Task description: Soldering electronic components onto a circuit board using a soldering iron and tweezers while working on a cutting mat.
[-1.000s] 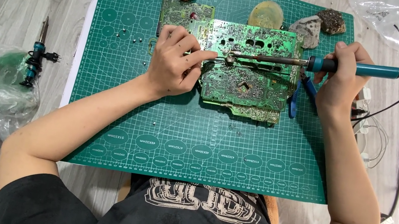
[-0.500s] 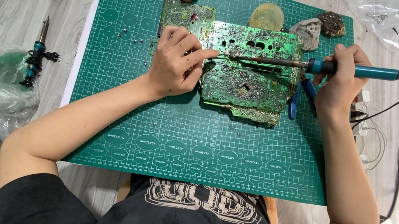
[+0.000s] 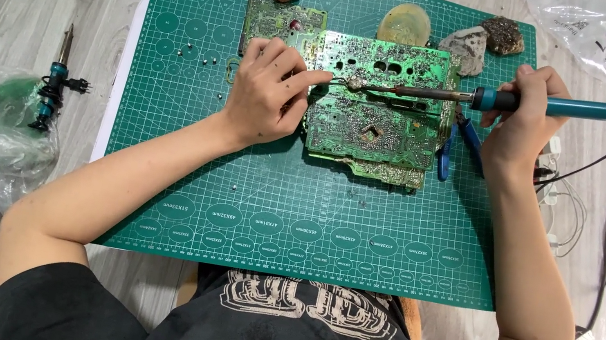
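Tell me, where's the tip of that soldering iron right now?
In the head view, the soldering iron tip rests on the large circuit board near its upper left, just beside the left hand fingers; the right hand holds the handle.

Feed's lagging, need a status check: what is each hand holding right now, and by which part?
The right hand grips the soldering iron by its blue handle. The left hand pinches a thin solder wire near its end, over the circuit board.
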